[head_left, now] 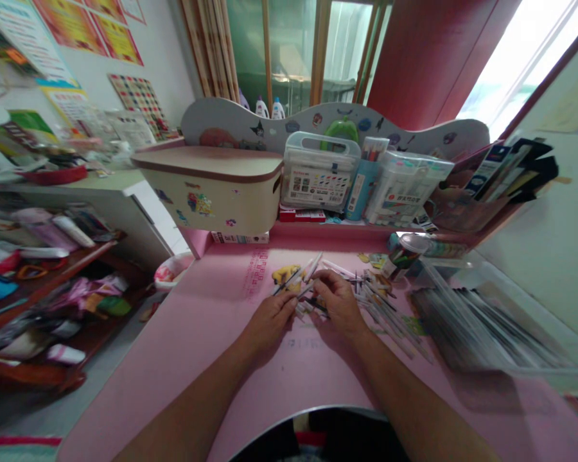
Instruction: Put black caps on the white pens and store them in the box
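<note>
Over the pink desk (207,327), my two hands are close together among scattered pens. My left hand (273,317) is closed on a slim pen (305,291), which slants up toward the other hand. A dark pen (287,282) also sticks out past its fingertips. My right hand (340,300) is closed, thumb and fingertips pinching the far end of the slim pen. Several white and grey pens (388,314) lie loose beneath and right of my hands. Blur and my fingers hide some of the pens' ends.
On the right, a clear plastic box (505,327) holds many pens. A jar (407,253) stands behind it. The shelf carries a cream bin (212,192), a marker case (320,173), a blue pencil tube (361,189) and another clear case (404,189).
</note>
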Demonstrator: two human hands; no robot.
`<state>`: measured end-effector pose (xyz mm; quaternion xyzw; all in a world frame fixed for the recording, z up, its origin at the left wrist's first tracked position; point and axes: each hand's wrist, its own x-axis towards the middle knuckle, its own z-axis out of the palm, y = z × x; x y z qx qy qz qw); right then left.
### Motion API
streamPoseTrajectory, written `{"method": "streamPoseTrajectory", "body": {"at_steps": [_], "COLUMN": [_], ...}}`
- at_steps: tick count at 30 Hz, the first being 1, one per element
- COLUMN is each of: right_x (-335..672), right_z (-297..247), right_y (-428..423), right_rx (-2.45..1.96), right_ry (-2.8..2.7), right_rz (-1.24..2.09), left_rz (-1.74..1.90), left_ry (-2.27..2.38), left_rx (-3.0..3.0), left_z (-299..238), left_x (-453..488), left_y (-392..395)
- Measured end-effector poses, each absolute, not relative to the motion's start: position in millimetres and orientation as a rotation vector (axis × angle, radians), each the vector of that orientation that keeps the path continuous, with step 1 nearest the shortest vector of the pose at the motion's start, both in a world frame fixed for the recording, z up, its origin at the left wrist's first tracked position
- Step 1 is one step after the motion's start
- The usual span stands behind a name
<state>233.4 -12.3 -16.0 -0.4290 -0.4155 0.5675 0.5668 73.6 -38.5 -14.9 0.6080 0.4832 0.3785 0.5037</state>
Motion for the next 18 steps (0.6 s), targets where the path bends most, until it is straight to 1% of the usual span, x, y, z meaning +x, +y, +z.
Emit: {"method": "streamPoseTrajectory", "body": {"at_steps": [4, 7, 12, 18], "right_x": [239, 240, 234, 221], "right_z": [-10, -8, -17, -29], "right_y": [-11, -11, -14, -17], "right_rx": [-1.042, -1.062, -1.011, -0.965], "right_ry": [-1.247, -1.301, -1.167, -0.911], "right_rz": [1.218, 1.201, 1.304, 1.408], "left_rz": [0.862, 0.855, 0.822, 0.914], "left_ry": [1.223, 1.258, 1.289, 1.310], "left_rx": [1.730, 1.840, 1.865, 1.770], "left_z": [-14, -13, -15, -17], "left_x": [72, 71, 73, 78], "left_y": [-38, -38, -39, -39]}}
